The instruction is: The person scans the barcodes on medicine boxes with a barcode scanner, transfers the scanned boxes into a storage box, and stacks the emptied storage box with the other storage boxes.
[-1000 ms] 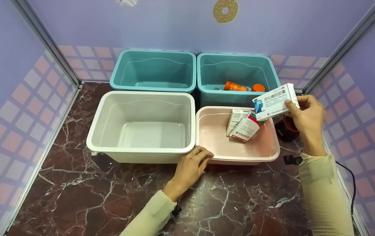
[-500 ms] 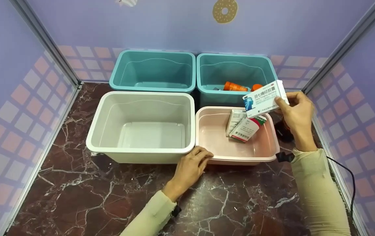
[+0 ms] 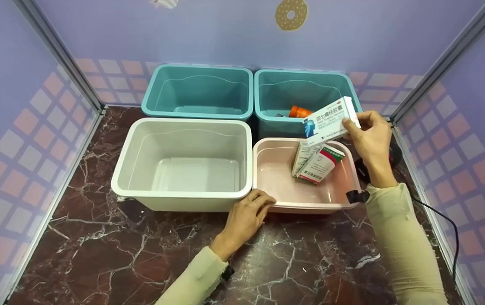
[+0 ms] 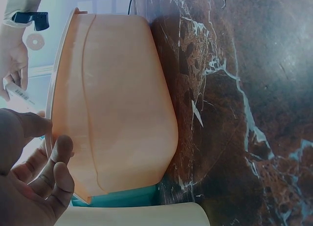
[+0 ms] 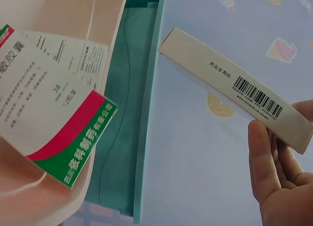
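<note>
Above the back edge of the pink bin (image 3: 293, 205), my right hand (image 3: 372, 137) pinches a white-and-blue medicine box (image 3: 327, 123) between thumb and fingers. The box is tilted, printed front facing me; its barcode side shows in the right wrist view. Inside the pink bin, a white medicine box with a red and green end (image 3: 319, 166) leans over a second white medicine box (image 3: 301, 156). At the bin's near left corner my left hand (image 3: 242, 218) holds the rim; in the left wrist view its thumb and fingers (image 4: 61, 147) close on that rim.
A white bin (image 3: 183, 194) stands left of the pink one. Behind are two teal bins; the right one (image 3: 263, 84) holds an orange bottle (image 3: 299, 112). A dark object (image 3: 395, 156) sits behind my right wrist, and a black cable (image 3: 441, 216) runs along the right wall.
My right hand has carried the white-and-blue medicine box leftward and slightly up, from the pink bin's right side to over its back edge. The left hand has stayed put.
</note>
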`<state>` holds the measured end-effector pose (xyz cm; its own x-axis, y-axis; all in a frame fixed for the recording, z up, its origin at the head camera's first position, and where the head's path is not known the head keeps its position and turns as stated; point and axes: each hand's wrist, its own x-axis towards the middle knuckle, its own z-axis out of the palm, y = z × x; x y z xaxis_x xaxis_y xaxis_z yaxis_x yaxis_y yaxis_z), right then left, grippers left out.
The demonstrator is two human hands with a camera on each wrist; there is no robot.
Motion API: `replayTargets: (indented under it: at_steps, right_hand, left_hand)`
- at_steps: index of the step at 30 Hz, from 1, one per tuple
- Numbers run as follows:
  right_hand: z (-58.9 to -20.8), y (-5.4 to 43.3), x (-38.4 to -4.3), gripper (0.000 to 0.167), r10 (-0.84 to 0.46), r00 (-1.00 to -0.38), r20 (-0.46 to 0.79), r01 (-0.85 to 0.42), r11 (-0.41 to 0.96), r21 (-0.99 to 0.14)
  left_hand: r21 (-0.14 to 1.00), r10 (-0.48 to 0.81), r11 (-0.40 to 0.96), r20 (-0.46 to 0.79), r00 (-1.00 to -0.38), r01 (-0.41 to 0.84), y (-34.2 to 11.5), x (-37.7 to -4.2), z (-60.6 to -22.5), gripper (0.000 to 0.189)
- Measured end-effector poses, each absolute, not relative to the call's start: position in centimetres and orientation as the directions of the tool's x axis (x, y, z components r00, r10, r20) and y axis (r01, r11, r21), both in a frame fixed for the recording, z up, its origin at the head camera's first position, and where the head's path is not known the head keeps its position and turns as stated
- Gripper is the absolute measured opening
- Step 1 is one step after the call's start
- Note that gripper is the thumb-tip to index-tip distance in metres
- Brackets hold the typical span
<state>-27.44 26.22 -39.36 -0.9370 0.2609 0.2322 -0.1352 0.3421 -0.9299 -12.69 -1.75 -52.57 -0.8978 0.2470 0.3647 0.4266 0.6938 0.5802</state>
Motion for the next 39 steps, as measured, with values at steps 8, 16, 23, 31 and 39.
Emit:
replayTargets:
  at_steps: [8, 16, 23, 31, 39]
  right_hand:
    - [-39.7, 25.2, -28.4, 0.018, 0.243, -0.941, 0.234, -0.146, 0.334, -0.931]
    - [-39.3, 23.7, -29.0, 0.019, 0.229, -0.940, 0.252, -0.183, 0.286, -0.941]
    - [-39.4, 22.1, -29.7, 0.019, 0.210, -0.946, 0.246, -0.188, 0.261, -0.947]
    - [-39.7, 20.6, -30.3, 0.019, 0.181, -0.953, 0.243, -0.196, 0.246, -0.949]
    - [-39.8, 19.0, -31.0, 0.019, 0.190, -0.955, 0.229, -0.182, 0.236, -0.954]
  left_hand:
    - [0.577, 0.258, 0.685, 0.378, -0.889, 0.444, -1.8, -12.7, -52.6, 0.014]
    - [0.587, 0.255, 0.681, 0.370, -0.893, 0.438, -1.7, -12.7, -52.5, 0.015]
    - [0.593, 0.253, 0.690, 0.339, -0.906, 0.415, -1.6, -12.8, -52.5, 0.015]
    - [0.584, 0.253, 0.696, 0.346, -0.903, 0.419, -1.7, -12.8, -52.6, 0.015]
    - [0.581, 0.245, 0.697, 0.356, -0.902, 0.419, -1.7, -12.7, -52.6, 0.014]
